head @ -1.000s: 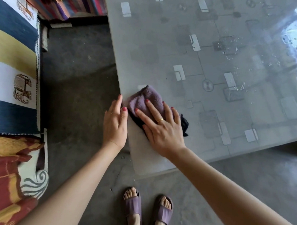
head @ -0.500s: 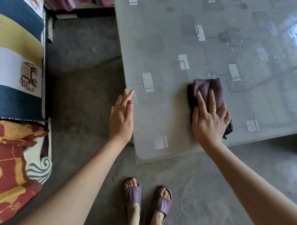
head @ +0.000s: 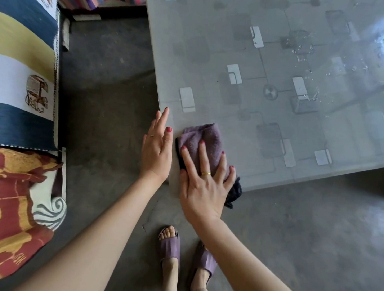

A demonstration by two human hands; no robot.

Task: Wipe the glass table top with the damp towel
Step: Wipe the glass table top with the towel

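While striped fabric (head: pixel 21 70) and a red cushion (head: pixel 17 208) lie well left of the table (head: pixel 273 142), the left hand (head: pixel 157 149) rests flat against the table's left edge, fingers straight and released. Just right of it, the right hand (head: pixel 204 184) presses the purple towel (head: pixel 205 138) onto the table's near left corner with fingers spread straight. Water drops (head: pixel 303 48) glisten further right on the table.

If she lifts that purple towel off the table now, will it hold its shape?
Probably not: the towel is folded soft cloth, with a dark end drooping over the table edge, so it should flop. Under the flat right hand it likely slides easily on glass.
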